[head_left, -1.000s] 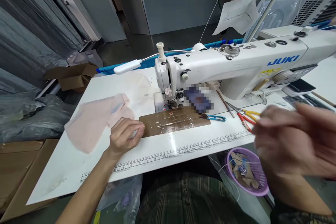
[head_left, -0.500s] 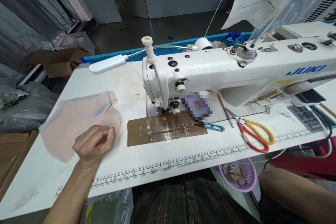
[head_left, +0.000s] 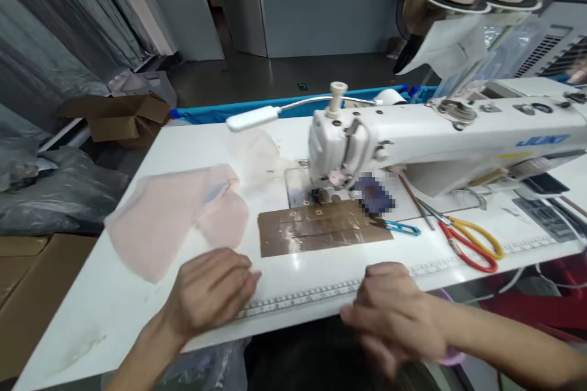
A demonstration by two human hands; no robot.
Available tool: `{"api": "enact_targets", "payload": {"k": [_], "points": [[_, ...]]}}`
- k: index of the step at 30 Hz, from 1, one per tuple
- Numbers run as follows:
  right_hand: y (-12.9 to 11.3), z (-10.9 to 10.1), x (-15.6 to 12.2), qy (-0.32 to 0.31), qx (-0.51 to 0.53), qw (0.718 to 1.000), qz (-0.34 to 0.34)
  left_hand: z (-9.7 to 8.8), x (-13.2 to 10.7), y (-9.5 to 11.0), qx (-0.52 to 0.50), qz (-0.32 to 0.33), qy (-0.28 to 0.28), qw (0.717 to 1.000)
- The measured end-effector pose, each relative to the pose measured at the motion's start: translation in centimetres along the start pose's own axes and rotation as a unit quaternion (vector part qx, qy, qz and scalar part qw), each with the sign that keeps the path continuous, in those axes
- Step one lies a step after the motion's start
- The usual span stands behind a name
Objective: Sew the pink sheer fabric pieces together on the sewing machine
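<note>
The left hand [head_left: 211, 294] rests on the front part of the white surface [head_left: 192, 146], knuckles up, its fingers [head_left: 245, 281] loosely curled and released, with nothing in them. Their tips lie just above the printed ruler strip [head_left: 298, 298] that runs along the front edge. The pink fabric [head_left: 165, 220] lies flat on the surface just beyond this hand and a little to its left, near it but not touched; one rounded flap of it reaches toward the brown taped patch [head_left: 321, 229]. The right hand [head_left: 394, 316] is at the front edge of the surface, partly below it, blurred, so I cannot tell whether its fingers are clenched or slack, or whether they grasp anything. The taped patch sits between the two hands and the white sewing machine [head_left: 413, 137], right under the needle end of the machine. To the right of the patch lie blue thread snips [head_left: 403, 229], and further right a pair of scissors with red and yellow handles [head_left: 474, 244]. A white gooseneck lamp [head_left: 254, 117] reaches out to the left of the machine head. Off the surface at far left stands an open cardboard box [head_left: 119, 119].
</note>
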State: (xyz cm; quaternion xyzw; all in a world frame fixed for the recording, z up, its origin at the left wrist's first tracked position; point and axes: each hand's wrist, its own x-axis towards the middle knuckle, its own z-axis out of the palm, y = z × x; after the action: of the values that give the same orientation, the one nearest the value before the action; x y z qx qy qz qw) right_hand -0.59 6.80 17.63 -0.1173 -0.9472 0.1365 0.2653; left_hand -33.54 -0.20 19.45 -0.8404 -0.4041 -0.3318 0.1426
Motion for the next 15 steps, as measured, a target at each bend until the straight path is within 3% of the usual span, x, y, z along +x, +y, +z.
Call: {"api": "enact_targets", "payload": {"k": [1,3,6,8,12,15], "points": [[0.7,1.3,1.5,0.024,-0.007,0.998,-0.053,-1.0,-0.7,0.0,-0.010,-0.015,-0.023,1.000],[2.2,3.5,3.4,0.039,-0.040,0.997,-0.058,-3.0,-2.3,-0.5,-0.020,-0.052,-0.039,0.998],[4.0,5.3,4.0,-0.002,-0.042,0.998,0.051,-5.2,-3.7,-2.1,0.009,-0.081,-0.045,0.996],[4.5,5.9,3.5,-0.021,-0.039,0.995,0.085,-6.0,-3.6,-3.3,0.041,-0.080,-0.058,0.994],[4.3,6.3,2.4,-0.014,-0.062,0.994,0.084,-6.1,-1.2,-5.9,0.052,-0.097,-0.122,0.986],[4.2,6.7,2.1,0.004,-0.074,0.994,0.086,-4.5,1.5,-8.2,0.049,-0.118,-0.191,0.973]]}}
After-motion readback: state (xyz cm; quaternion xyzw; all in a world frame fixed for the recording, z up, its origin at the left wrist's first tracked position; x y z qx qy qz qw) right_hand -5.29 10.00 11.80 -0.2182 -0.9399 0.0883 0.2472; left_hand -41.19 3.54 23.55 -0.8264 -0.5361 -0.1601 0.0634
